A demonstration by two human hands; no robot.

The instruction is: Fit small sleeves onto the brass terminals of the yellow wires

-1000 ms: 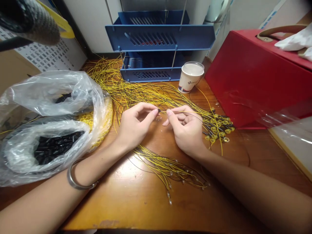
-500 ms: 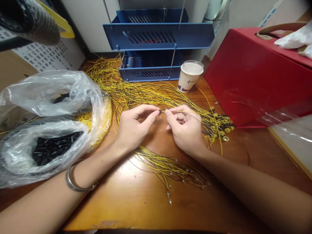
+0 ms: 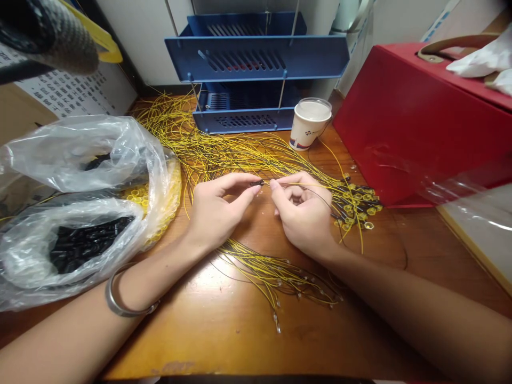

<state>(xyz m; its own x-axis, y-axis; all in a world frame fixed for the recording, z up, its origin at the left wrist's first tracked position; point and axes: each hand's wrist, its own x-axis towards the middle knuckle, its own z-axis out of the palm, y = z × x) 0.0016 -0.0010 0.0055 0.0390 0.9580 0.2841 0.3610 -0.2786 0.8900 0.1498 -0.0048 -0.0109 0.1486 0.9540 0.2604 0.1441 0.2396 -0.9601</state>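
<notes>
My left hand [image 3: 218,208] pinches a small black sleeve [image 3: 257,183] between thumb and forefinger. Thumb and forefinger of my right hand [image 3: 302,208] are closed on a thin yellow and black wire [image 3: 312,185], whose end meets the sleeve between the two hands. Behind both hands spreads a large bundle of yellow and black wires [image 3: 240,152]. Its right ends carry black sleeves with yellow hexagonal rings [image 3: 356,205]. Nearer me lies a smaller bundle of wires [image 3: 260,266] with small clear tips.
On the left, clear plastic bags [image 3: 148,213] hold black sleeves [image 3: 86,242] and yellow hexagonal rings [image 3: 138,194]. A paper cup [image 3: 310,125] stands beside the blue tray rack [image 3: 256,58] at the back. A red box [image 3: 420,128] blocks the right side.
The view has shifted slightly. More of the black sleeve shows at my left fingertips; both hands keep nearly the same pose.
</notes>
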